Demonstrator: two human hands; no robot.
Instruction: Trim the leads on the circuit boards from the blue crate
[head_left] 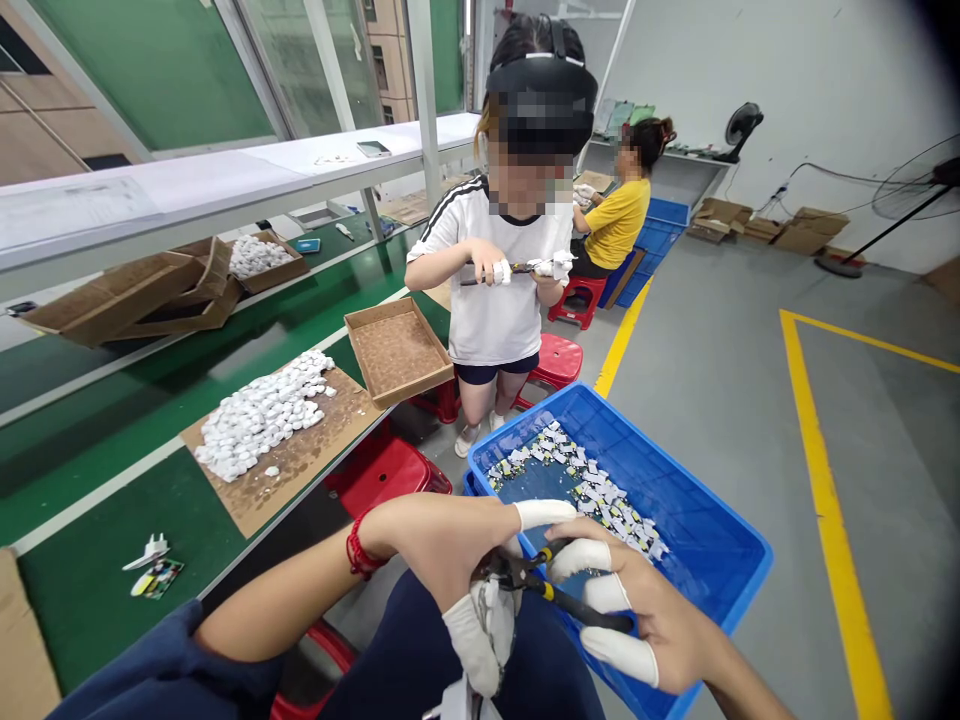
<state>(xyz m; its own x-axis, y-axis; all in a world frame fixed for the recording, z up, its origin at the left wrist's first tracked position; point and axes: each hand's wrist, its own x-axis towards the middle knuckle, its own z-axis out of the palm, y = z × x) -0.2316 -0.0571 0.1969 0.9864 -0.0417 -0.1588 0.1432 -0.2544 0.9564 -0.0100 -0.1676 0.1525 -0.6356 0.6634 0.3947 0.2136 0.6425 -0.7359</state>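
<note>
1. Judged to be somewhere in the middle of the work: a scatter of small white-and-green pieces [592, 490] already lying in the blue crate [761, 560], covering only part of its floor.
2. Left to handle, by the look of it: a large heap of white parts [262, 415] on the cardboard sheet [300, 475] atop the green bench [90, 600], well apart from both hands.
3. In hand now: one white part [491, 620], low in the view over the lap, just beside the crate's near corner.
4. Left hand [435, 545], red cord at the wrist: curled closed around that white part, with cot-covered fingertips pressed against it and much of the part hidden by the palm.
5. Right hand [645, 625]: wrapped tight round the yellow-and-black handles of the cutting pliers [559, 590], white cots on the fingers.
6. Plier head touching the white part, right between the two hands; impossible to tell whether the blades have bitten through.
7. Across the aisle: a co-worker [499, 300] in a white shirt, busy with a similar tool, hands well apart from these two.
</note>
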